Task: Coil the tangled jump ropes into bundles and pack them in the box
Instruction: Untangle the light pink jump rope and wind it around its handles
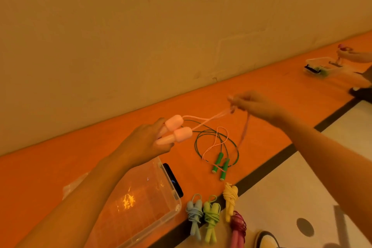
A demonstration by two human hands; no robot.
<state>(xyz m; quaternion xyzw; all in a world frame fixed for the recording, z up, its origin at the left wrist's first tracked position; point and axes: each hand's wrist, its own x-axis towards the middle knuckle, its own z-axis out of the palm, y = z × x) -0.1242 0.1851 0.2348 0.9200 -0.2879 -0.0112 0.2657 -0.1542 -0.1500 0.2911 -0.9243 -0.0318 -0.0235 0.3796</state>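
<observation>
My left hand [148, 143] grips both pale pink handles [174, 130] of a jump rope, held side by side above the orange floor. From the handles the pink cord [211, 119] runs right to my right hand [254, 104], which pinches it in folded strands; a loose loop of it hangs down onto the floor. A green jump rope [219, 164] lies uncoiled below, handles together. The clear plastic box [145, 205] stands under my left forearm. Coiled bundles lie beside it: blue [194, 214], lime green [211, 217], yellow [230, 199] and dark pink [238, 227].
A dark phone [173, 180] leans at the box's far side. A wall runs along the back of the orange strip. At the far right another person's hand [351, 55] works over a second clear box [322, 66]. A shoe [266, 239] shows at the bottom edge.
</observation>
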